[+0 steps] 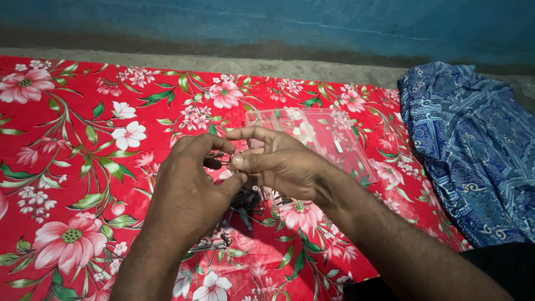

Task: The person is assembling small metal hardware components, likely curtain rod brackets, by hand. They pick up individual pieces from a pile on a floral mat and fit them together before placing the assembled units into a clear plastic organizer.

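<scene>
Red floral cloth point(83, 167) covered most of the frame. At centre, our left hand point(186, 195) and right hand point(278, 161) were pinched together on a small metal piece point(223, 159), clear plastic box point(329, 139) just behind, blue fabric point(468, 145) at right.

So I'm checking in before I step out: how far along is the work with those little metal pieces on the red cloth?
Nothing shows as finished. In hand: the left hand and right hand pinch one small metal piece between them. Left: a dark heap of metal pieces on the flowered red cloth under the hands. The clear plastic box behind holds only one small pale bit, as far as I can see.
</scene>
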